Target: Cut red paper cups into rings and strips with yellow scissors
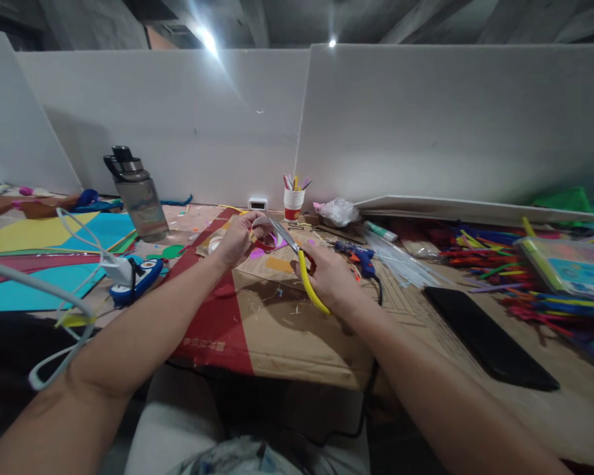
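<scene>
Near the middle of the view my left hand (pixel 238 241) is closed on a thin red ring-shaped piece (pixel 264 250). My right hand (pixel 328 274), just to its right, grips scissors with yellow handles (pixel 307 285). The metal blades reach up and left to the red piece, close to my left fingertips. Whether the blades touch it is too small to tell. Beneath both hands lies brown cardboard (pixel 297 353) with a red band, with purple and orange scraps on it.
A water bottle (pixel 142 201) and a blue-and-white power strip (pixel 136 284) stand left. Behind is a paper cup of pens (pixel 294 204). A blue glue gun (pixel 363 258), a black phone (pixel 490 336) and colourful pipe cleaners (pixel 495 254) lie right.
</scene>
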Motion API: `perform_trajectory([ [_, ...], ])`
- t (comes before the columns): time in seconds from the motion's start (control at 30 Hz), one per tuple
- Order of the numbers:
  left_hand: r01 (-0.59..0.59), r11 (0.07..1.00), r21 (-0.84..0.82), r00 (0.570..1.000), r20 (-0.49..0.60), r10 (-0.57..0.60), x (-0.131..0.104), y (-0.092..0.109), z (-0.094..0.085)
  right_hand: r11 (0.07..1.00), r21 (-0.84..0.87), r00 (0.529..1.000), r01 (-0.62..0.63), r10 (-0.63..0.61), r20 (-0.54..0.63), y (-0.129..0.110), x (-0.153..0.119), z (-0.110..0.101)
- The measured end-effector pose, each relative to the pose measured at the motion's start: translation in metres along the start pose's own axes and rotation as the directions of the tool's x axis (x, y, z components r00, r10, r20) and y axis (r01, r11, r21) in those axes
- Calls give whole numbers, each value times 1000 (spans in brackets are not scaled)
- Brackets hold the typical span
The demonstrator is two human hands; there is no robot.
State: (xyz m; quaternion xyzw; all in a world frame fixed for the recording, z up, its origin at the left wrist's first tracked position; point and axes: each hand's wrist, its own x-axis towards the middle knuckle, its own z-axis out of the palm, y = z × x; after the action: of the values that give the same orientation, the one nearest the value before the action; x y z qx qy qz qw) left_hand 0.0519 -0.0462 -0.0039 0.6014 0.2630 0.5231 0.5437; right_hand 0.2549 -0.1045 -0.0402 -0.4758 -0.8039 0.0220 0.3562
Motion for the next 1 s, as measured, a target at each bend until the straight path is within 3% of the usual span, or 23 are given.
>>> perform_trajectory([
  [0.33, 54, 997, 46, 993, 98, -59, -1, -1, 6, 1000, -3, 1000, 2, -2, 31, 4, 0, 3],
  [0.63, 71, 996, 59, 978, 195, -81, -2, 2, -2, 1000, 1, 999, 19, -19, 29, 2, -1, 1],
  [0.87, 39, 997, -61, 997, 61, -35, 0, 0, -1, 1000, 25, 1000, -15, 14, 22, 2, 0, 2],
  [1.0, 21, 998, -53, 998, 66, -17, -1, 0, 4, 999, -37, 1000, -6, 7, 25, 2, 1, 3],
])
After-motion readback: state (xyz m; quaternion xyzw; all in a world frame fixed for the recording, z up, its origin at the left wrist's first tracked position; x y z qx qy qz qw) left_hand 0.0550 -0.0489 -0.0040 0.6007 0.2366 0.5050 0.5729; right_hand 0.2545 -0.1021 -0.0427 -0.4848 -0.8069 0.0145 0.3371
